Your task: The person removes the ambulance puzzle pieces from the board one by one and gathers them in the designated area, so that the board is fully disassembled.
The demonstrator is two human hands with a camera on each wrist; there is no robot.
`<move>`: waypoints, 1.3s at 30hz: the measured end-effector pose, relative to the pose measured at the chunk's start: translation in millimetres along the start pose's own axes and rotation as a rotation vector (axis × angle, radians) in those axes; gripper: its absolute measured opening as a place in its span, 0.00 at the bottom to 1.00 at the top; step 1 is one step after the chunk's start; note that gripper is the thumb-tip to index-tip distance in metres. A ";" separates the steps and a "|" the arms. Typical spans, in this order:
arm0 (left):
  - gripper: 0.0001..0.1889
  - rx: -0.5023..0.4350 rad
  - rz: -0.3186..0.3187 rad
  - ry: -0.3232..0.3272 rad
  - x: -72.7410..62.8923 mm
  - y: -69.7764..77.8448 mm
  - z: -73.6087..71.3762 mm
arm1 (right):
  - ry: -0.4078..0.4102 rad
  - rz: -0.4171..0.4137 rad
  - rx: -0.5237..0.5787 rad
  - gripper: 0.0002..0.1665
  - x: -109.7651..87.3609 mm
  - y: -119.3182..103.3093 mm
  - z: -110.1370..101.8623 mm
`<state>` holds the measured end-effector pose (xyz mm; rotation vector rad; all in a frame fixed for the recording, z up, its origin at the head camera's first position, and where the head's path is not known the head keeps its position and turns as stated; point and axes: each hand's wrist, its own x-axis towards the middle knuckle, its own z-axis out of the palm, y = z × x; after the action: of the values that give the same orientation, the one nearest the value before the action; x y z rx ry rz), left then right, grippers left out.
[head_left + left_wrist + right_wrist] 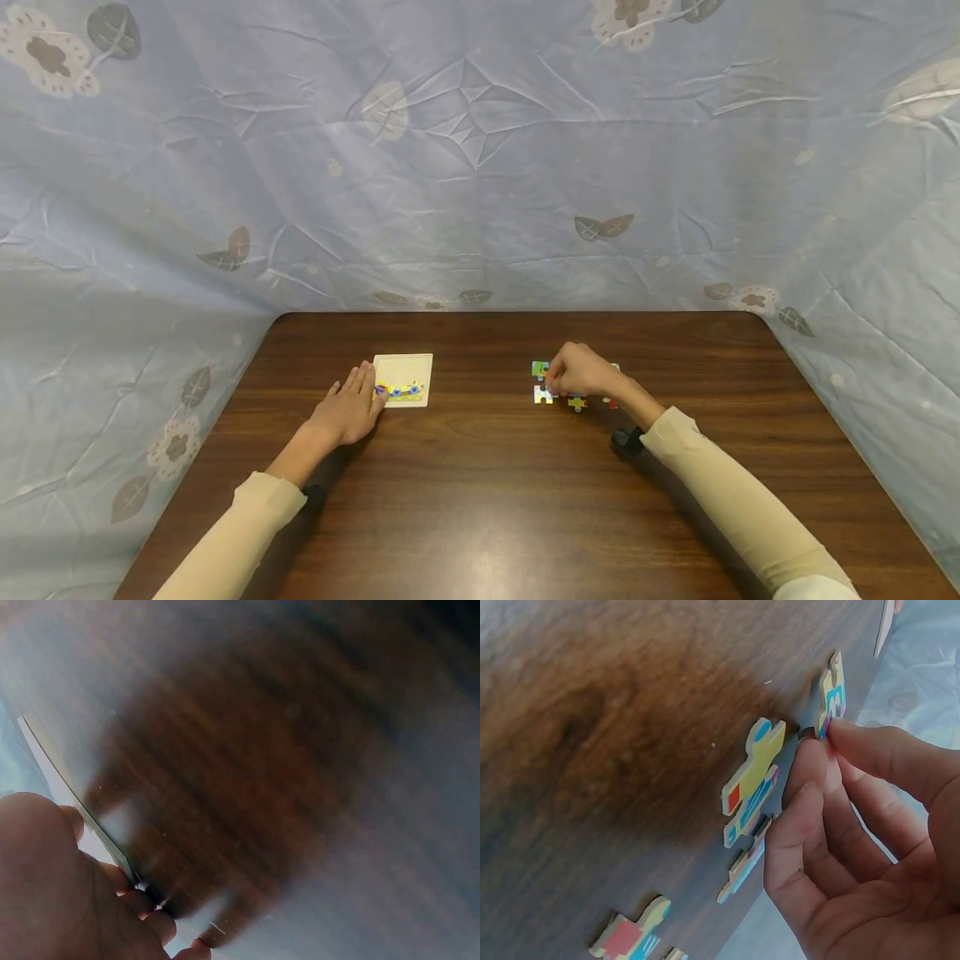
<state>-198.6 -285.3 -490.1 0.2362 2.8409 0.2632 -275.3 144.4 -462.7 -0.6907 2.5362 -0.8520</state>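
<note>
On the left of the table lies a pale, square jigsaw board (405, 367) with a band of coloured picture pieces along its near side. My left hand (347, 410) rests at its left edge, fingers extended and thumb on the near-left corner. In the left wrist view the fingers of this left hand (45, 877) are beside the board's edge (56, 776). To the right, my right hand (585, 371) pinches a jigsaw piece (832, 694) between thumb and index finger. Whether that piece is off the table, I cannot tell.
Several loose jigsaw pieces lie around and under the right hand, among them a green one (539, 368) and a yellow-green one (577, 403). The hand partly hides others. Patterned cloth (480, 208) hangs behind and beside the brown wooden table (480, 483).
</note>
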 end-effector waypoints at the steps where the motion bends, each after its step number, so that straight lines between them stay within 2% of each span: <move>1: 0.39 -0.002 -0.001 0.000 0.0 0.1 -0.3 | -0.001 -0.003 -0.006 0.10 0.3 -0.1 0.0; 14: 0.39 0.005 -0.007 0.008 2.4 -0.3 -0.6 | 0.015 0.034 -0.065 0.11 5.0 -2.8 3.3; 20: 0.39 -0.004 -0.010 -0.004 0.6 0.7 -2.3 | 0.006 0.019 -0.112 0.12 7.3 -4.1 2.8; 25: 0.39 0.004 -0.012 -0.014 0.0 1.5 -2.6 | 0.003 0.009 -0.109 0.12 6.4 -3.9 3.1; 30: 0.39 0.011 -0.007 -0.012 1.5 2.7 -2.8 | 0.034 -0.019 -0.072 0.10 6.0 -4.4 -1.1; 35: 0.39 -0.009 -0.003 -0.017 1.3 4.2 -4.5 | 0.074 -0.063 -0.040 0.07 10.6 -20.6 -9.1; 39: 0.38 -0.038 0.007 0.016 -0.7 7.7 -7.9 | 0.073 -0.099 -0.020 0.07 20.0 -43.8 -12.3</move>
<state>-199.1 -279.2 -480.9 0.2376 2.8487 0.3216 -283.1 108.4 -429.4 -0.8106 2.5969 -0.9017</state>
